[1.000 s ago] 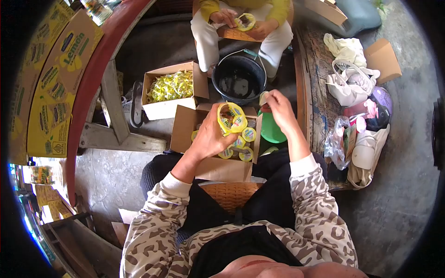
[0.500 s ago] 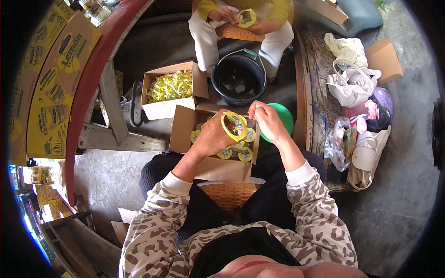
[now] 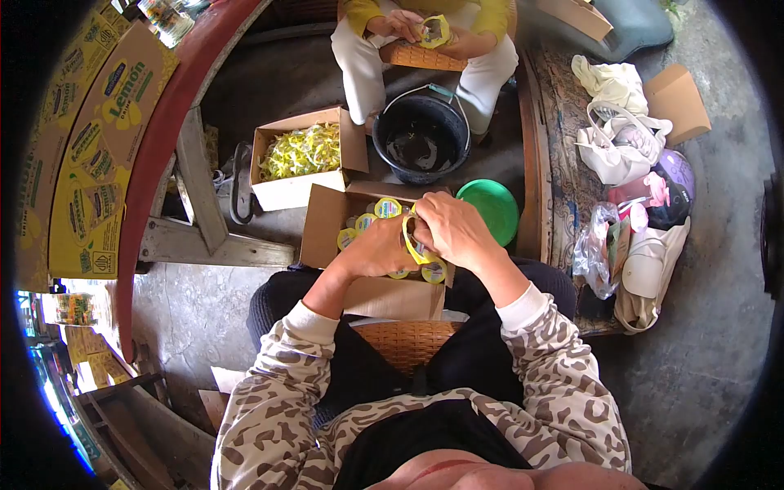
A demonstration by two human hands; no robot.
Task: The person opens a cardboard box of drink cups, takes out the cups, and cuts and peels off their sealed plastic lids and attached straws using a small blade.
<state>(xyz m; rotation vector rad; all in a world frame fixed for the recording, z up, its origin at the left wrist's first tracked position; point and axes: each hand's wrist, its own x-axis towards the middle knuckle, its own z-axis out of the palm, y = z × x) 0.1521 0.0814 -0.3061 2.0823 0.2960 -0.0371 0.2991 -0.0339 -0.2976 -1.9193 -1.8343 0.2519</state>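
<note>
A plastic cup with a yellow rim [image 3: 411,245] is tilted in my left hand [image 3: 376,247], whose fingers wrap round it from the left. My right hand [image 3: 453,230] is closed, its curled fingers against the cup's rim and partly covering the opening. Whatever the right fingertips pinch is hidden. Beneath both hands stands an open cardboard box [image 3: 325,224] with several sealed cups bearing yellow lemon-print lids [image 3: 387,208]. Just beyond my right hand lies a round green plastic lid or plate [image 3: 495,214].
A carton of yellow strips [image 3: 351,147] stands beyond, beside a black bucket [image 3: 420,102] with dark liquid. Opposite, a seated person's hands [image 3: 459,44] hold another yellow-rimmed cup. Bags [image 3: 625,147] lie on the bench at right; a wooden table leg [image 3: 196,180] stands at left.
My right hand has moved left and down from beside the cup onto its rim. The cup has turned, so its opening shows narrower and more covered.
</note>
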